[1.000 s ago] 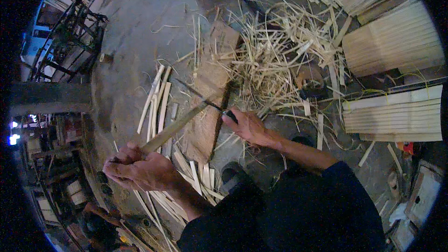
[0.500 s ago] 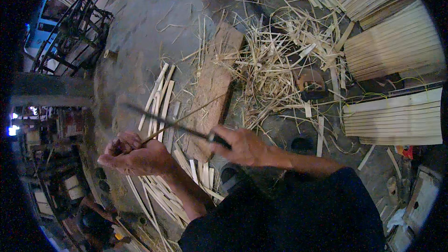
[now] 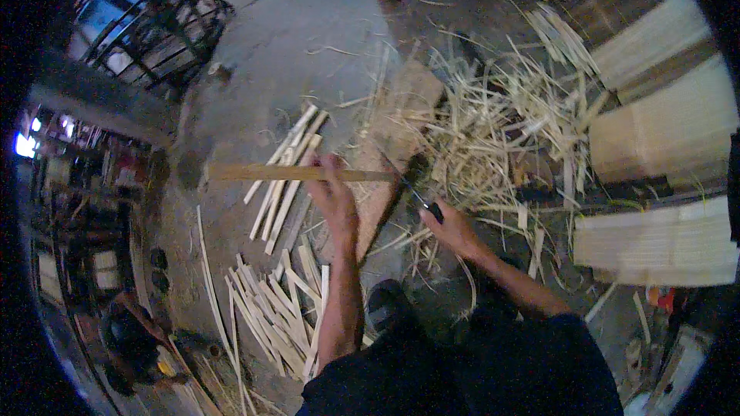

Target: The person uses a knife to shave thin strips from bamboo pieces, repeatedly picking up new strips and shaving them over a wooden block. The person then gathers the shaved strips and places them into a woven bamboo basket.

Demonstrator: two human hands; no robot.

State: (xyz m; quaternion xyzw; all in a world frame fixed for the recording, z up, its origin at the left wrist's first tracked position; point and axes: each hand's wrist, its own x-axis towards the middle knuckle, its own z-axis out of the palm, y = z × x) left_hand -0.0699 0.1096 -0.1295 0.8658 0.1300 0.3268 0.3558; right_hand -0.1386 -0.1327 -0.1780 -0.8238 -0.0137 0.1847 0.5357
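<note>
My left hand (image 3: 336,199) is closed around a flat bamboo strip (image 3: 254,172), which lies crosswise with its long part sticking out to the left and its other end over a thick wooden board (image 3: 368,212). In my right hand (image 3: 456,236) is a knife with a black handle (image 3: 435,212). Its thin blade slants up and left, crossing near the strip's right end; whether they touch, I cannot tell. Below the left hand's strip lie a few pale bamboo strips (image 3: 279,204) on the floor.
A heap of curled shavings (image 3: 493,139) spreads right of the board. Many loose strips (image 3: 270,316) lie left of my left forearm. Slatted panels (image 3: 655,243) line the right side. A black frame (image 3: 166,35) stands far left; another person (image 3: 131,335) appears at lower left.
My left hand has moved right and up toward the board, swinging the strip from slanted to nearly level. The right hand with the knife has shifted right, and the view has turned slightly.
</note>
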